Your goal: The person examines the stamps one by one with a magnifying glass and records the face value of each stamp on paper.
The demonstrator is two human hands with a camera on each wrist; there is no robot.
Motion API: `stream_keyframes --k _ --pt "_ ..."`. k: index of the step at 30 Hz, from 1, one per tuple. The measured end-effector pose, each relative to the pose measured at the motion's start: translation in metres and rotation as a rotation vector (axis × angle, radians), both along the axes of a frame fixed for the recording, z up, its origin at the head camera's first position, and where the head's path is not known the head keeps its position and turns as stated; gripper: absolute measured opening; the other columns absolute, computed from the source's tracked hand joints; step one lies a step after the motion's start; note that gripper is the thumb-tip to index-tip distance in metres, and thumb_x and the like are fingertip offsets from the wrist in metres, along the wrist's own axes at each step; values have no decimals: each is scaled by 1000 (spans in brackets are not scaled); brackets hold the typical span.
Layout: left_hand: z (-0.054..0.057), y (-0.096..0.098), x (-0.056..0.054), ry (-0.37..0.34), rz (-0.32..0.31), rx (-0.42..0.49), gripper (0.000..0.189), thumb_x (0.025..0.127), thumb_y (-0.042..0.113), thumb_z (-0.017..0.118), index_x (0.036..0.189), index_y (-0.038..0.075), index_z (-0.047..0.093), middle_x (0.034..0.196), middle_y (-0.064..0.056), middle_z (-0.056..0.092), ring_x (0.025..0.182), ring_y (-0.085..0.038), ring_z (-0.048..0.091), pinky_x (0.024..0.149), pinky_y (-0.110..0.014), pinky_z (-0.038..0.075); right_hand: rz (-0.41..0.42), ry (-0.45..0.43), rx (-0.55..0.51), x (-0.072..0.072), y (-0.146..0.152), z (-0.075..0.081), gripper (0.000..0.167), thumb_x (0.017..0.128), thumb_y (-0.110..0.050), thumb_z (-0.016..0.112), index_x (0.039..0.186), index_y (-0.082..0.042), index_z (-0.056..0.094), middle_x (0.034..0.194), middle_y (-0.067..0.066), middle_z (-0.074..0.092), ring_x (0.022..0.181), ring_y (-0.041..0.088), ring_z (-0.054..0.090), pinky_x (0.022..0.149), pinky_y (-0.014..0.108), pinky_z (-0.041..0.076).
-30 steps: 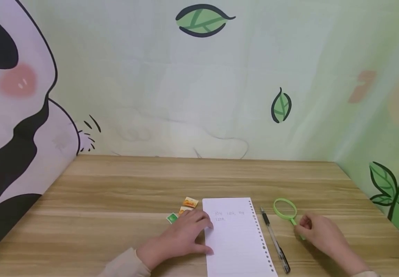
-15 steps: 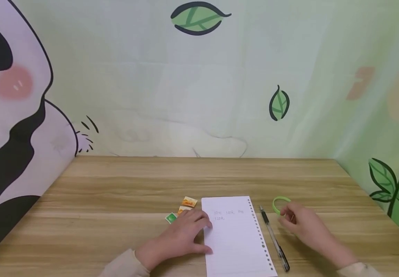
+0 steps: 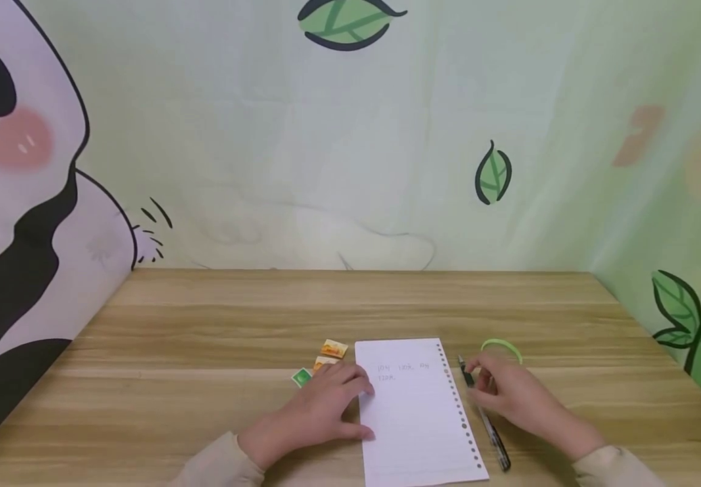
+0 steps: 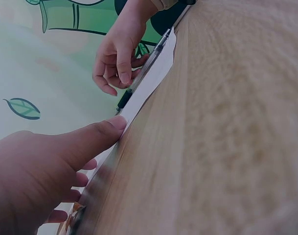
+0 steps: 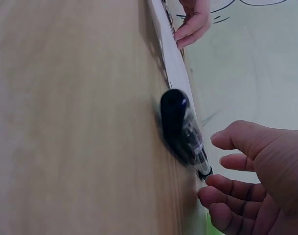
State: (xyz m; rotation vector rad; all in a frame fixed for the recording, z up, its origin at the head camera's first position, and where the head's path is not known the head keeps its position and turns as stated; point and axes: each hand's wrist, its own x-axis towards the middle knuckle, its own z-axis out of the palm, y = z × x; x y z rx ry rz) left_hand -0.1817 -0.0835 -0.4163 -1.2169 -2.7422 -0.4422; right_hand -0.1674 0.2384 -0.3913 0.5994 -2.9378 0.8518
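A white punched sheet of paper (image 3: pixel 417 426), with a few handwritten characters near its top, lies on the wooden table. My left hand (image 3: pixel 317 409) rests at its left edge, thumb and fingertips on the paper. To the right lies a black-and-clear pen (image 3: pixel 494 438). Over the pen's upper part is my right hand (image 3: pixel 517 400), fingers bent; in the right wrist view, thumb (image 5: pixel 227 139) and fingers stand apart with the pen (image 5: pixel 174 112) just beyond them, not gripped. A green magnifying glass (image 3: pixel 503 343) lies behind the right hand, its handle hidden.
Two small orange stamp-like pieces (image 3: pixel 334 348) and a green one (image 3: pixel 302 377) lie beside the left hand, partly covered by it. A wall printed with leaves (image 3: pixel 493 174) and a panda stands at the table's back edge.
My right hand has left the magnifying glass handle and moved left to the pen. The left hand has stayed on the paper. The head view has shifted slightly.
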Motion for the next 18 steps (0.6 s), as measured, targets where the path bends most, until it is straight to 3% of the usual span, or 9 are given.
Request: stream_keyframes --k 18 --pt "-1 0 -1 -5 -4 13 51 75 53 74 110 19 61 115 5 56 115 -14 50 105 -36 40 40 -12 80 -2 -6 -2 24 83 -10 67 105 -10 58 66 -10 49 55 -3 40 50 18 37"
